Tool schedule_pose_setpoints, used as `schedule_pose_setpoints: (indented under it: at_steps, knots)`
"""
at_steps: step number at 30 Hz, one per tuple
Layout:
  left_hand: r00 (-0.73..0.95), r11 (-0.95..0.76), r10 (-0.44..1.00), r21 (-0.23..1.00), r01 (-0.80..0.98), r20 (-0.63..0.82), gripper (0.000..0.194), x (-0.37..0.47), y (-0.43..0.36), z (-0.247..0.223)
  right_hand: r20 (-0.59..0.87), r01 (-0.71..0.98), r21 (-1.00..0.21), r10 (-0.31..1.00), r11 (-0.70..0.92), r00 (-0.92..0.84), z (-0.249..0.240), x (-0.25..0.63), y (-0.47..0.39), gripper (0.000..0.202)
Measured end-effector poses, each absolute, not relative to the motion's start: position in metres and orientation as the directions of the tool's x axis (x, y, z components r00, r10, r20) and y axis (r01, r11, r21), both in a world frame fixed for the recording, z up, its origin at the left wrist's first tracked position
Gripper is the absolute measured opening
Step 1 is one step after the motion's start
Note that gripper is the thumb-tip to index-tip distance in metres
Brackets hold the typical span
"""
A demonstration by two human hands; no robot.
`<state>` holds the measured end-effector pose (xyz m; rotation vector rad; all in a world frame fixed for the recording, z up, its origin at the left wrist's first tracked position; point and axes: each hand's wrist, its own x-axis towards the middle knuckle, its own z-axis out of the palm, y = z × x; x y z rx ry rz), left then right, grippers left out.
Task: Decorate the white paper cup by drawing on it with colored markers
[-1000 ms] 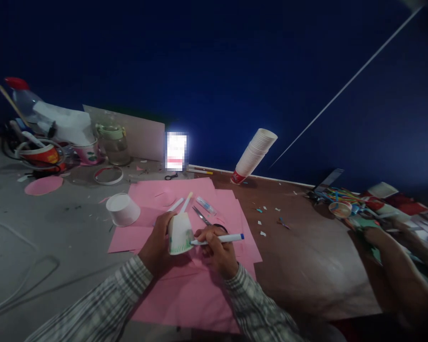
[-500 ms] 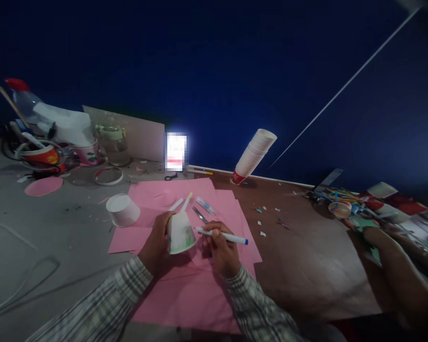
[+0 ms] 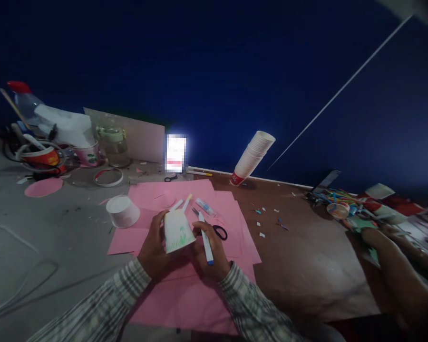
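My left hand (image 3: 154, 251) is wrapped round the left side of a white paper cup (image 3: 176, 228), tilted and upside down, with green grass-like marks near its rim. Between the fingers of my right hand (image 3: 213, 254) is a white marker (image 3: 206, 242), its blue end pointing down toward me; those fingers are close to the cup's right side. Pink paper sheets (image 3: 185, 304) lie under both hands. Black-handled scissors (image 3: 220, 232), a clear tube (image 3: 204, 207) and a yellow-tipped pen (image 3: 187, 203) rest on them behind the cup.
Another white cup (image 3: 123, 212) stands upside down at the left. A leaning cup stack (image 3: 252, 158) is by the blue wall. Behind on the left are a glass jar (image 3: 114, 147) and a pen-filled cup (image 3: 41, 156). Another person's arm (image 3: 395, 266) reaches in at the right.
My right hand has turned, swinging the marker from nearly level to steep, and uncovered the scissors' handle. The cup has turned slightly, showing more green drawing.
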<state>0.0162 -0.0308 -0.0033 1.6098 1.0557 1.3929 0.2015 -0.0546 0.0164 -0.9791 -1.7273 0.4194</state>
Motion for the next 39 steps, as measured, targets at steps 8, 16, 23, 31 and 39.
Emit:
schedule_pose_setpoints:
  at_steps: [8, 16, 23, 31, 39]
  knots:
    - [0.181, -0.506, 0.862, 0.829, 0.24, 0.474, 0.117, 0.014, -0.031, -0.016, 0.759, 0.633, -0.457, 0.645, 0.625, -0.089, 0.016, 0.202, -0.057, 0.03]
    - [0.217, -0.52, 0.854, 0.797, 0.307, 0.473, 0.12, 0.015, -0.03, -0.021, 0.762, 0.727, -0.255, 0.595, 0.638, -0.255, 0.022, 0.202, -0.058, 0.029]
    - [0.187, -0.533, 0.846, 0.798, 0.282, 0.499, 0.117, 0.019, -0.029, -0.018, 0.774, 0.649, -0.282, 0.568, 0.707, -0.282, 0.019, 0.201, -0.056, 0.044]
    - [0.116, -0.524, 0.848, 0.788, 0.323, 0.517, 0.119, 0.018, -0.027, -0.021, 0.71, 0.429, -0.585, 0.691, 0.688, -0.14, 0.02, 0.209, -0.057, 0.04]
    - [0.185, -0.517, 0.856, 0.797, 0.313, 0.482, 0.097, 0.015, -0.029, -0.001, 0.267, -0.386, -0.874, 0.955, 0.295, 0.125, 0.031, 0.207, -0.052, 0.047]
